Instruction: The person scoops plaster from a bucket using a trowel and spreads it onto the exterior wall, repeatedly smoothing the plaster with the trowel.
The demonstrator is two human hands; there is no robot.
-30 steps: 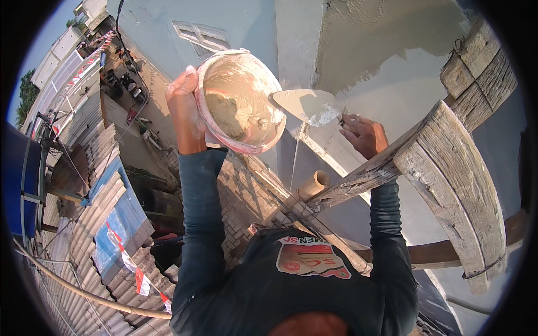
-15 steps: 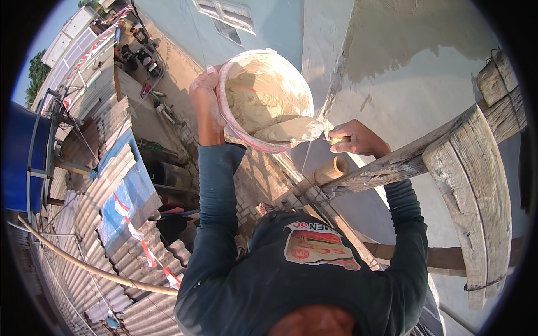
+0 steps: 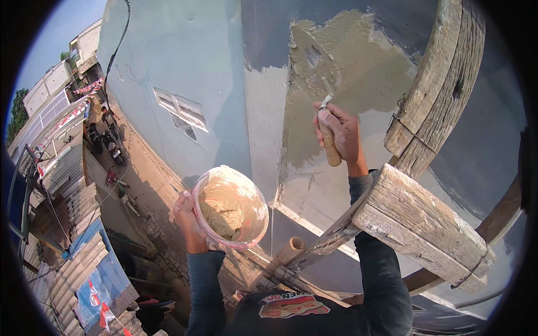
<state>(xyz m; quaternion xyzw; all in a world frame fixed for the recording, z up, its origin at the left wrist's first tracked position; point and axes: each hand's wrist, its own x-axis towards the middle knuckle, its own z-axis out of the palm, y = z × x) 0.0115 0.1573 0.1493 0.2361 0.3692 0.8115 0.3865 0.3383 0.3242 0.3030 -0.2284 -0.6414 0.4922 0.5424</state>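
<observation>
My left hand (image 3: 188,215) grips the left rim of a white bucket (image 3: 253,196) and holds it tilted, so its inside shows. Pale, creamy plaster (image 3: 217,215) lies in the bottom and smears the inner walls. My right hand (image 3: 341,131) is closed round the wooden handle of a trowel (image 3: 332,148), raised up and away from the bucket. Its plaster-coated blade lies against the wall (image 3: 364,134), within a patch of wet, grey-beige plaster (image 3: 375,78) beside the wall's corner. Plaster largely hides the blade's outline.
Rough timber beams (image 3: 426,224), bound with wire, stand close to my right arm. A bamboo pole end (image 3: 294,245) sticks out below the bucket. Corrugated roofing (image 3: 61,241) lies at left, above a paved alley (image 3: 154,182) with motorbikes (image 3: 114,148) and a person (image 3: 107,116).
My right hand has lifted the trowel out of the bucket and up onto the wall. The bucket, still in my left hand, sits lower and further left in view. The view has shifted toward the wall.
</observation>
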